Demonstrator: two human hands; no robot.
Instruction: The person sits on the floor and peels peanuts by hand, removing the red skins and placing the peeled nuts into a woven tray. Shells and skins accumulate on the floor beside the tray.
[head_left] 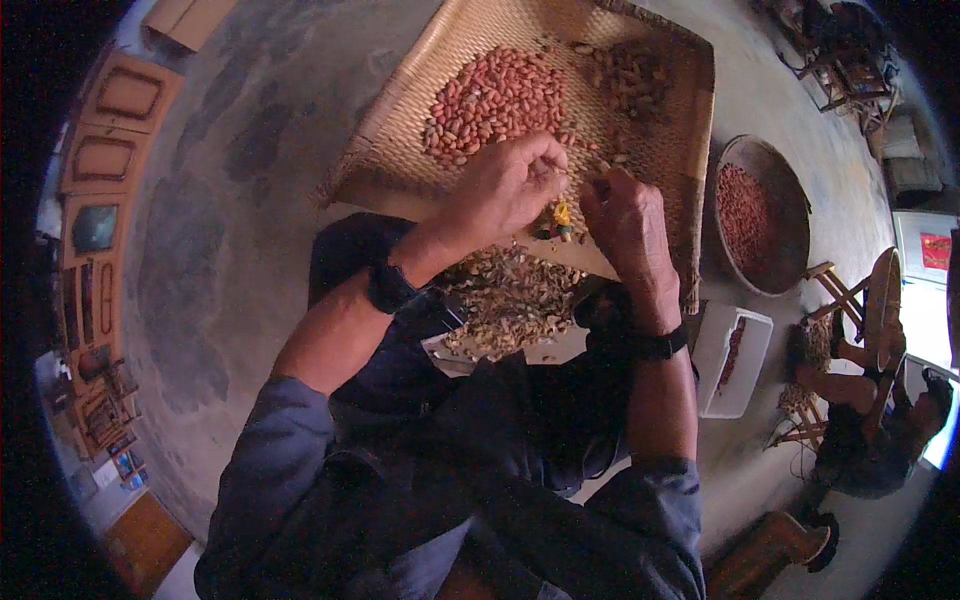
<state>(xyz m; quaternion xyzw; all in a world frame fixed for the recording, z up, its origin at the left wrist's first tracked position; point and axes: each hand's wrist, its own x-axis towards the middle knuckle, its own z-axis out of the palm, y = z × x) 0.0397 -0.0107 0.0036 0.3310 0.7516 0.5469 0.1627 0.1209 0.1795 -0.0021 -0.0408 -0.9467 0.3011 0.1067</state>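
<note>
A woven tray point(400, 130) rests across my knees, holding a pile of reddish shelled peanuts point(500, 100) and, to the right, a darker heap of what look like unshelled peanuts point(632, 78). My left hand point(515, 190) hovers over the tray's near part, thumb and fingers pinched. Close by on the right, my right hand point(630, 215) is closed with its fingers curled. Anything in their fingertips is too small to make out. Between and just below the hands shows a small yellow and green thing point(561, 218) of unclear kind.
Broken shells point(515, 300) lie heaped below the tray, between my legs. On the right stand a round basket point(712, 190) with reddish peanuts and a white box point(755, 350) holding a few more. Another person point(880, 430) sits far right by a round woven tray point(882, 300). Wooden cabinets point(105, 160) line the left.
</note>
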